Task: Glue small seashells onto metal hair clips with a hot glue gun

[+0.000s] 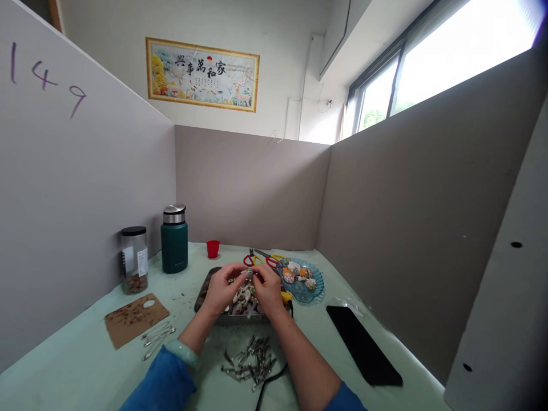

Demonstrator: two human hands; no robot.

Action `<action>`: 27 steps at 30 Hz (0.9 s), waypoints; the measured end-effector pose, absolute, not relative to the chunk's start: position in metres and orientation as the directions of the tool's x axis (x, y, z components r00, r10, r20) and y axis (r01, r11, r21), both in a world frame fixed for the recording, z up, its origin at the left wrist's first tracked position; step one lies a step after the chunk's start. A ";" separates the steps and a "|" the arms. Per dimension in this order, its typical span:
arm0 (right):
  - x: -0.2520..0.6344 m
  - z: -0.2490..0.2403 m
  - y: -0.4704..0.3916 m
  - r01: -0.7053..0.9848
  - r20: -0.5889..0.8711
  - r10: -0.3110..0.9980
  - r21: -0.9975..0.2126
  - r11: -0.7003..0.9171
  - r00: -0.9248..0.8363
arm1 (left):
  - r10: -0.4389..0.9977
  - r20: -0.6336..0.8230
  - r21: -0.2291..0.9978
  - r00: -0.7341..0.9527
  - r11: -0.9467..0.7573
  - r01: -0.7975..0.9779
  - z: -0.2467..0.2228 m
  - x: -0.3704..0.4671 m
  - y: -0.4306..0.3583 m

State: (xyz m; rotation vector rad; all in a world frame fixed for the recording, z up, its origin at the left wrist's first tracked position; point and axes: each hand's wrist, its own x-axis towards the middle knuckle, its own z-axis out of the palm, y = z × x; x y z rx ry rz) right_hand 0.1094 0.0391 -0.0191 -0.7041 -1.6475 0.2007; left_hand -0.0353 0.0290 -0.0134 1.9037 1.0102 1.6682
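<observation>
Over a dark metal tray (240,321), my left hand (226,286) and my right hand (268,290) meet, fingertips closed around a small grey shell (247,273). Both hands pinch it; the finer detail of the piece is hidden by my fingers. Below them, the tray holds many small shells (245,295) in pale and brown tones. Beside my right hand, the yellow part of a tool (286,297) sticks out at the tray's edge, near a black cord (274,378). A pile of silvery metal clips (252,361) lies in front of the tray.
A blue glass plate (317,293) with shell pieces stands right, near red-and-yellow-handled pliers (252,258). A black flat pad (363,345) lies further right. Left are a cardboard piece (132,325), wire loops (157,338), a jar (135,260), a green bottle (174,245) and a red cup (213,249). Partitions surround the table.
</observation>
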 end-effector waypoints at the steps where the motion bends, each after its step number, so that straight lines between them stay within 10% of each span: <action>1: 0.110 -0.019 0.039 0.334 0.834 0.550 -0.509 0.794 -0.036 | 0.763 0.646 0.741 0.026 -0.634 0.223 -0.012 -0.035 0.028; 11: 0.109 -0.022 0.043 0.341 0.815 0.578 -0.533 0.774 -0.039 | 0.868 0.495 0.868 0.040 -0.496 0.023 -0.007 -0.036 0.029; 27: 0.110 -0.026 0.052 -0.034 0.607 0.792 -0.795 0.606 -0.070 | 0.726 0.685 0.672 0.048 -0.657 0.343 -0.013 -0.039 0.031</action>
